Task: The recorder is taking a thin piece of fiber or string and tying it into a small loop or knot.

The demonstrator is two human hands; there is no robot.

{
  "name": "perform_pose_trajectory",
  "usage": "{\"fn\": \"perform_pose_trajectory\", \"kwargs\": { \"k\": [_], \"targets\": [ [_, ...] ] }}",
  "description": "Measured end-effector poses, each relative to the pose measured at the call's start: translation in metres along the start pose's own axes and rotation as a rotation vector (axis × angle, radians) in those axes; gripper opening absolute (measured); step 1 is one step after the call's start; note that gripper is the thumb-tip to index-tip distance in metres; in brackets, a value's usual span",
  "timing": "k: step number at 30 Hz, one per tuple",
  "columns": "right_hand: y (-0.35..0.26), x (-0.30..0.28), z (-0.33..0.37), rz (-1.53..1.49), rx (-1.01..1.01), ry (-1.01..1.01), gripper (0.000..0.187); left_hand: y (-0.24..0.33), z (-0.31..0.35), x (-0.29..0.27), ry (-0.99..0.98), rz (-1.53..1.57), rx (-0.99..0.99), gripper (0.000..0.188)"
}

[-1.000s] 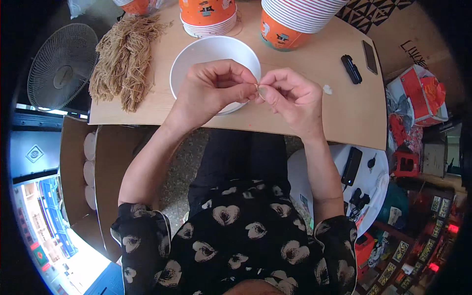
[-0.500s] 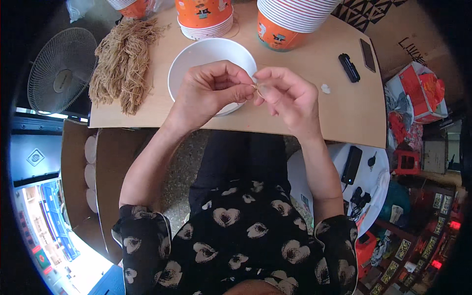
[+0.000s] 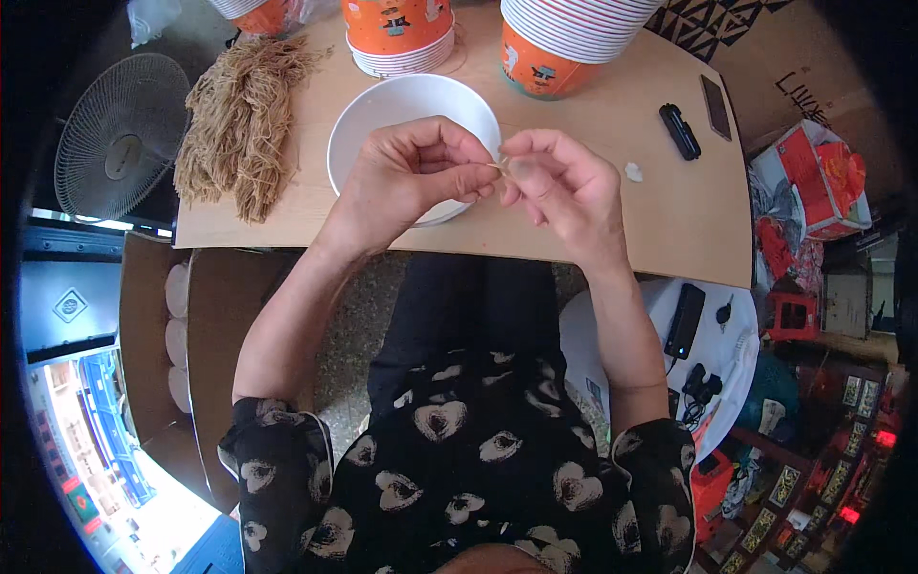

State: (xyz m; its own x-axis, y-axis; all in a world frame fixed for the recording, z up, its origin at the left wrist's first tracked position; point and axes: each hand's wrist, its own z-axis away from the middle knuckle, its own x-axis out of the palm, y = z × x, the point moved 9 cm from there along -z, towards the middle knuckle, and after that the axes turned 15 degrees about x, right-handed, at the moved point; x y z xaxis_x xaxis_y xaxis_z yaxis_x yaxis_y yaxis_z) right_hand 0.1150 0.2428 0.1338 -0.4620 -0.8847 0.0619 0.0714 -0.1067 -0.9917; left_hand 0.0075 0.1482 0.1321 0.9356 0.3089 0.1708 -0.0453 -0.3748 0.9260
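Note:
My left hand [image 3: 402, 182] is closed, thumb and forefinger pinched on a thin tan string [image 3: 497, 166]. Facing it, my right hand [image 3: 574, 196] pinches the same short bit of string between thumb and fingertips. Most of the string is hidden by the fingers. Both hands are held over the near rim of a white paper bowl [image 3: 346, 117], partly covering its opening. To the left of the bowl lies a thick heap of tan strings [image 3: 239, 129] on the wooden table [image 3: 669, 220].
Stacked orange paper tubs [image 3: 550, 72] and an inverted orange tub [image 3: 397, 29] stand at the back. On the right are a black clip-like object [image 3: 679, 132], a phone [image 3: 715, 107] and a white scrap [image 3: 633, 172]. A fan [image 3: 120, 143] stands left; a white stool [image 3: 727, 383] sits below the table's right.
My right fingertips have shifted slightly around the string. My left hand keeps its pinch in nearly the same place.

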Motion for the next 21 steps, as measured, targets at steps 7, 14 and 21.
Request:
{"fn": "perform_pose_trajectory", "kwargs": {
  "k": [7,14,21],
  "targets": [
    [-0.002,0.002,0.0,0.022,-0.069,-0.005,0.018,0.001,0.0,0.004,-0.019,-0.019,-0.044,0.012],
    [0.006,-0.003,-0.003,-0.075,-0.007,-0.006,0.017,-0.003,0.001,0.005,-0.017,0.0,-0.114,0.012],
    [0.008,0.001,-0.003,-0.116,0.024,-0.007,0.017,-0.004,0.002,0.005,-0.041,0.014,-0.137,0.015]
  ]
}}
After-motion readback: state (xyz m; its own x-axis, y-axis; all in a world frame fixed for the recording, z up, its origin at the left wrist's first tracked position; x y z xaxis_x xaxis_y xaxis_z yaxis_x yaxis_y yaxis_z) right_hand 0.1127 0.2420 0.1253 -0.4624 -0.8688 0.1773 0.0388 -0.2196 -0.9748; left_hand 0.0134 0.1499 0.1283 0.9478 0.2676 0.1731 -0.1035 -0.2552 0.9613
